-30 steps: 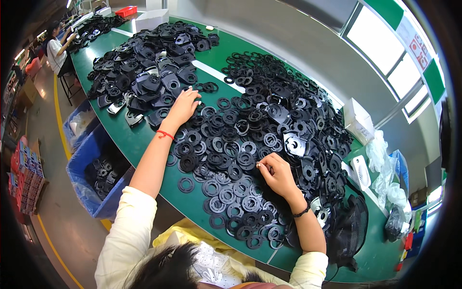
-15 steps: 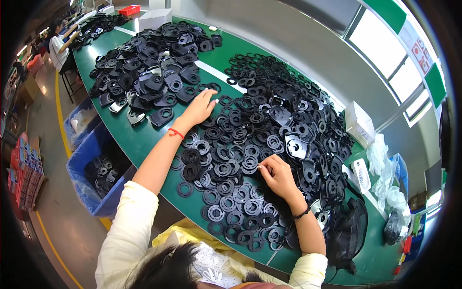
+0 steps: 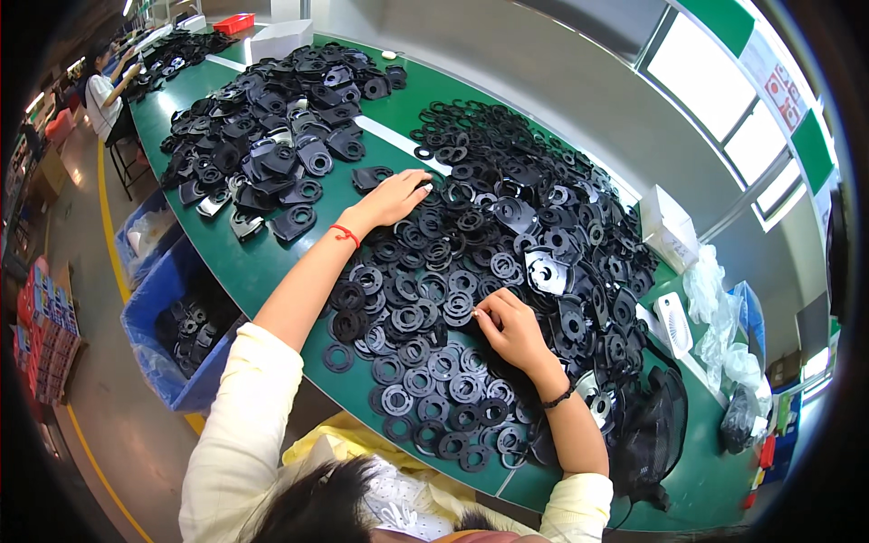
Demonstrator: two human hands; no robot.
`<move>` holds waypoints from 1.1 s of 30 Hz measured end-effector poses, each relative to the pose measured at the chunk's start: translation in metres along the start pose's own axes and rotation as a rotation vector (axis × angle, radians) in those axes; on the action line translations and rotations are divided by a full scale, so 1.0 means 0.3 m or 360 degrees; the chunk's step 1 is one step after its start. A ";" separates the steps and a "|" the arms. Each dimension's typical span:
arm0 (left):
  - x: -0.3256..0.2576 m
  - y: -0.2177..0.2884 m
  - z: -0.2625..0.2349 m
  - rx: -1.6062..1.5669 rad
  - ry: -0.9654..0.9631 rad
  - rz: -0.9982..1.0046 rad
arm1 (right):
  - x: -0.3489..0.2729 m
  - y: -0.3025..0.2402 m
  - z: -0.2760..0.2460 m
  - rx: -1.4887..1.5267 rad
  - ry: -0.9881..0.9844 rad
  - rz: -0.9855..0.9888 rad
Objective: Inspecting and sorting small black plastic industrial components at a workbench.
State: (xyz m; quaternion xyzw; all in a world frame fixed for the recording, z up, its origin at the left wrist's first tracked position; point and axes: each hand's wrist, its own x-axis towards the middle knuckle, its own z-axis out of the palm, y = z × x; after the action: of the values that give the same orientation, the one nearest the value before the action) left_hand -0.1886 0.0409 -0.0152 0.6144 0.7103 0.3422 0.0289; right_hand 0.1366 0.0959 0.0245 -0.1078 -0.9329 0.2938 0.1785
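My left hand lies stretched out flat on the near edge of a big heap of black plastic rings and flat round parts, fingers together, a red string at the wrist. Closer to me, my right hand rests on the same heap with its fingertips pinched on a small black ring. A dark band circles that wrist. The parts cover a long green table. A second heap of larger black plates lies to the left.
Blue bins with black parts stand on the floor to my left. A white box, a small white fan, clear bags and a black bag sit at the table's right end. Another person works far left.
My left hand has slid away from me and to the right along the heap's edge. My right hand has stayed in place, its fingers working a ring.
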 end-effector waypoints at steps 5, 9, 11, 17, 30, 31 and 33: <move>-0.016 -0.059 -0.026 0.0003 0.0382 -0.0036 | -0.003 0.005 -0.001 0.0014 0.0009 -0.0029; -0.065 -0.180 -0.095 0.0370 0.0329 -0.0116 | 0.000 0.003 0.005 0.0005 0.0016 -0.0049; -0.099 -0.236 -0.141 0.0471 0.0221 -0.0196 | 0.002 0.004 0.009 0.0014 0.0010 -0.0050; -0.135 -0.239 -0.211 0.0487 0.0233 0.0015 | -0.002 0.003 0.004 -0.0005 0.0018 -0.0054; -0.012 -0.054 0.018 0.0351 0.0081 -0.0012 | -0.002 0.000 0.006 -0.0122 0.0030 -0.0082; -0.001 -0.046 0.032 0.0340 0.0102 0.0031 | -0.003 -0.002 0.005 -0.0105 0.0022 -0.0072; 0.022 -0.013 0.024 0.0353 0.0042 -0.0057 | -0.004 -0.002 0.004 -0.0090 0.0017 -0.0072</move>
State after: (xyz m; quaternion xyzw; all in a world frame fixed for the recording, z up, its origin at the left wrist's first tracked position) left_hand -0.1901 0.0500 -0.0203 0.5965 0.7550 0.2690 -0.0424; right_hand 0.1372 0.0944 0.0236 -0.0931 -0.9420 0.2627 0.1869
